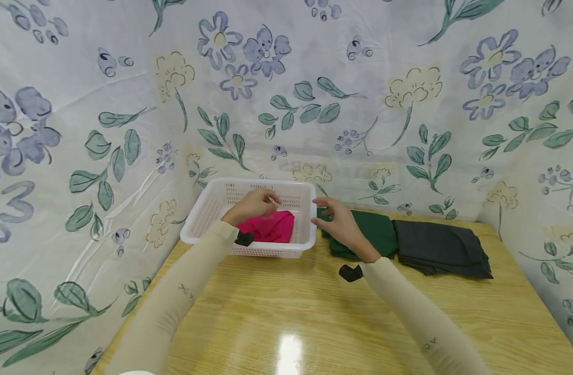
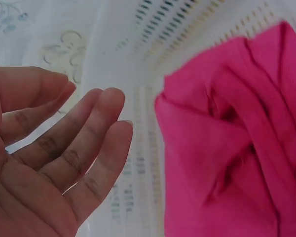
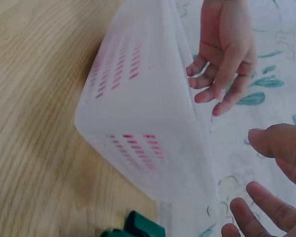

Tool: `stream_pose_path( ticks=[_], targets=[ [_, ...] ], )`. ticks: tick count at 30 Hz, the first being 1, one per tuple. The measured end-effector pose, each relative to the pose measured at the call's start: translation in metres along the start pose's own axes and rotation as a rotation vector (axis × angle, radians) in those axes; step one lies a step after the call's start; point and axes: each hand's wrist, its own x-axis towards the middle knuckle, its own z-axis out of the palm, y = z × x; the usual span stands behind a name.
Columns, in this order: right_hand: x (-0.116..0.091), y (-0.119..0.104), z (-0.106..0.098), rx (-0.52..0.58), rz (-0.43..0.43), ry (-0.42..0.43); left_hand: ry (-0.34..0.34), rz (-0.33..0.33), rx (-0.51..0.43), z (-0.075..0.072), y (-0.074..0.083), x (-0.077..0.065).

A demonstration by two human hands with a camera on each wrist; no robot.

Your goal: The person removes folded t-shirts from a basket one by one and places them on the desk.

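Note:
A pink folded cloth (image 1: 270, 227) lies inside a white plastic basket (image 1: 307, 237) with slotted walls. Over the basket is my left hand (image 1: 255, 205), its fingers loosely bent and holding nothing. In the left wrist view the pink cloth (image 2: 222, 138) sits to the right of the left hand (image 2: 64, 153), apart from the fingers. My right hand (image 1: 339, 223) is just outside the basket's right end, thumb and fingers spread near the rim. Nothing is between the fingers of the right hand (image 3: 276, 182) in the right wrist view.
Right of the basket, a dark green folded cloth (image 1: 372, 232) and a dark grey folded cloth (image 1: 441, 247) lie side by side on the wooden table (image 1: 361, 323). A flowered sheet (image 1: 286, 140) hangs behind the table and along its sides.

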Motion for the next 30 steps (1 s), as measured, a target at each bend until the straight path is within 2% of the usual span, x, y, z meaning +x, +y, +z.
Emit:
stream_pose_path(
  ticks=[5,15,23,30],
  targets=[
    [0.004,-0.007,0.016,0.021,-0.003,-0.010,-0.015,-0.020,0.047,-0.007,-0.011,-0.003],
    [0.013,-0.021,0.047,0.111,0.060,-0.040,-0.031,-0.043,0.077,-0.022,-0.012,-0.012],
    [0.020,-0.022,0.055,0.129,0.102,-0.066,-0.037,-0.092,0.070,-0.032,-0.020,-0.004],
    [0.035,-0.029,0.077,0.112,0.150,-0.095,0.014,-0.158,0.091,-0.045,-0.037,-0.003]
  ],
)
